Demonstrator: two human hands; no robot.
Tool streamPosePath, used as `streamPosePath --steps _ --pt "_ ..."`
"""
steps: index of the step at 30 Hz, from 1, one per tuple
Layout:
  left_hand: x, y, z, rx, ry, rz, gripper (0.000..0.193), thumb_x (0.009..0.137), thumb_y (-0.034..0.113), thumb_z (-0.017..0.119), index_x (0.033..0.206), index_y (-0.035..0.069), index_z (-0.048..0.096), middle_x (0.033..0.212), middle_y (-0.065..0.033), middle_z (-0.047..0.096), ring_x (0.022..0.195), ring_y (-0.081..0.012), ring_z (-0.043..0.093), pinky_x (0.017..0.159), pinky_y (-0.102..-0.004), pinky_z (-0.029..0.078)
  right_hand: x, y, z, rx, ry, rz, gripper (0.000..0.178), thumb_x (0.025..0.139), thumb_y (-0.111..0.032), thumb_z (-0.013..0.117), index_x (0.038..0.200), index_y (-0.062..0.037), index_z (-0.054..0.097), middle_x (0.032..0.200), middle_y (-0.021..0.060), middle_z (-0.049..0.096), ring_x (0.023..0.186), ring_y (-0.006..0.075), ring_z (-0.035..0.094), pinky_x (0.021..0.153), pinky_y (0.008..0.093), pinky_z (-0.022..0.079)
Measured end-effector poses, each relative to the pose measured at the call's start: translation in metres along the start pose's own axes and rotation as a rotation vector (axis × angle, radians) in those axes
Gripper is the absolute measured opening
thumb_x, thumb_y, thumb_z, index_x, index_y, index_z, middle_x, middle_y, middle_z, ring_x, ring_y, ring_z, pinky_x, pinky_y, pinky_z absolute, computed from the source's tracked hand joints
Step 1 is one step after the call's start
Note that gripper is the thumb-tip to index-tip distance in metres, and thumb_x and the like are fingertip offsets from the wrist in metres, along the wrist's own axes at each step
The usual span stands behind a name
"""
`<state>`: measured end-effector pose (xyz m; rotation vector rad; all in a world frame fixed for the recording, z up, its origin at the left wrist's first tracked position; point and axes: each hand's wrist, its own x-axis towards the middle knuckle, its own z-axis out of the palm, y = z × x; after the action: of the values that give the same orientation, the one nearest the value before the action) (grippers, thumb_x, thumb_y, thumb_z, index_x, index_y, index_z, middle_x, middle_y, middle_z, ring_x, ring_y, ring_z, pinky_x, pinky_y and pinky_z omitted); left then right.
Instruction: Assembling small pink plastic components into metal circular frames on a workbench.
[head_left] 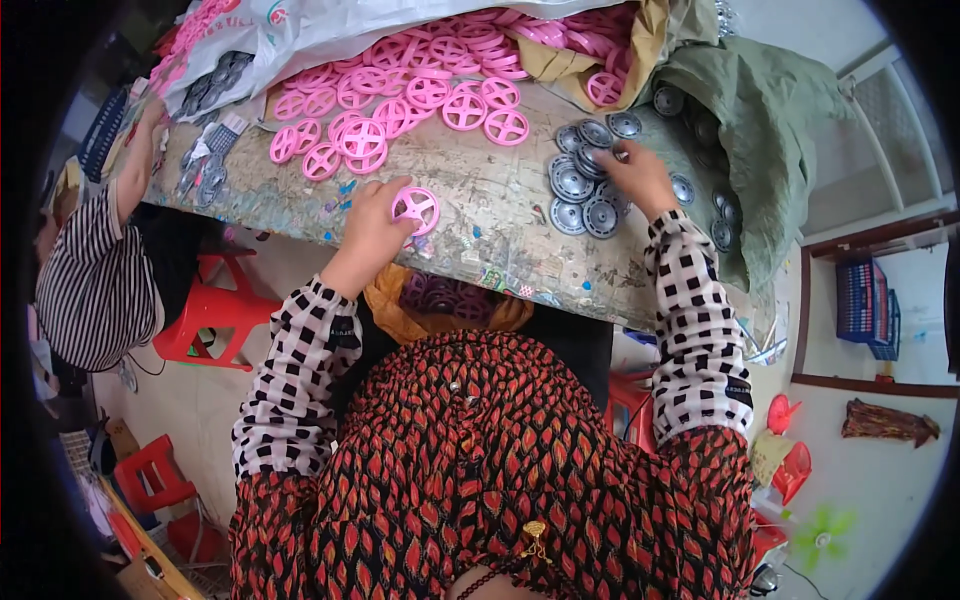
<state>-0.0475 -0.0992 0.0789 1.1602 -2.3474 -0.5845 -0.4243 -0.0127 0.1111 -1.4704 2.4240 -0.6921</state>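
Near the table's front edge, my left hand (372,232) grips a pink spoked plastic wheel (416,210) by its side. My right hand (637,176) reaches into a small pile of grey round discs (572,180), its fingertips on one of the upper discs. Whether that disc is lifted, I cannot tell. A large heap of pink wheels (430,92) spills from a white sack (290,40) at the back, with several loose ones lying in front of it. More grey discs (682,189) lie at the mouth of a green sack (770,110) on the right.
The worn table (480,190) has a curved front edge close to me. At the left another person (100,270) in a striped top works beside more grey parts (210,178). A bag of dark purple parts (450,298) sits under the edge; a red stool (215,310) stands left.
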Motion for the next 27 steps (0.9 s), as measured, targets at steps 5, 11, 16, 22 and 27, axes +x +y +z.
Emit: streamPosePath --steps 5,11,16,22,27 --pt "0.005 -0.013 0.013 -0.074 -0.056 -0.088 0.054 0.073 0.006 0.075 0.123 0.003 0.057 0.1 -0.0129 0.063 0.099 -0.0285 0.061 0.087 -0.0371 0.049 0.009 0.006 0.012 0.107 -0.033 0.071 0.057 0.074 -0.041 0.079 0.106 0.0042 0.066 0.09 0.0165 0.071 0.084 0.0247 0.067 0.076 0.0342 0.05" --pt "-0.004 0.006 0.012 -1.01 -0.206 -0.459 0.038 0.086 0.005 0.068 0.121 0.002 0.053 0.106 -0.0102 0.066 0.09 -0.0205 0.068 0.075 -0.0333 0.058 0.022 0.032 0.024 0.327 0.044 0.111 0.062 0.068 -0.023 0.085 0.116 0.0048 0.058 0.096 0.0109 0.067 0.077 0.0195 0.064 0.069 0.0305 0.049" --pt "-0.011 0.013 0.011 -1.534 -0.24 -0.622 0.026 0.098 0.012 0.056 0.122 0.002 0.053 0.109 -0.0122 0.065 0.097 -0.0242 0.068 0.081 -0.0392 0.059 -0.01 -0.009 0.002 0.82 -0.011 0.176 0.044 0.078 -0.009 0.076 0.116 -0.0027 0.054 0.082 0.0023 0.062 0.065 0.009 0.054 0.055 0.0238 0.041" --pt "-0.017 0.038 0.022 -1.788 -0.237 -0.62 0.027 0.099 0.016 0.055 0.121 0.001 0.053 0.11 -0.0126 0.064 0.099 -0.0245 0.066 0.087 -0.0425 0.057 -0.095 -0.112 0.056 0.862 -0.129 -0.222 0.033 0.082 -0.003 0.074 0.112 -0.0064 0.059 0.086 -0.0002 0.064 0.071 0.0086 0.056 0.063 0.025 0.046" --pt "-0.024 0.057 0.016 -1.743 -0.271 -0.495 0.024 0.098 0.02 0.057 0.118 0.006 0.056 0.11 -0.009 0.066 0.099 -0.0212 0.066 0.087 -0.0414 0.056 -0.122 -0.13 0.075 0.391 0.225 -0.618 0.042 0.076 -0.011 0.077 0.113 -0.0043 0.06 0.088 0.006 0.052 0.078 0.019 0.054 0.071 0.0318 0.046"
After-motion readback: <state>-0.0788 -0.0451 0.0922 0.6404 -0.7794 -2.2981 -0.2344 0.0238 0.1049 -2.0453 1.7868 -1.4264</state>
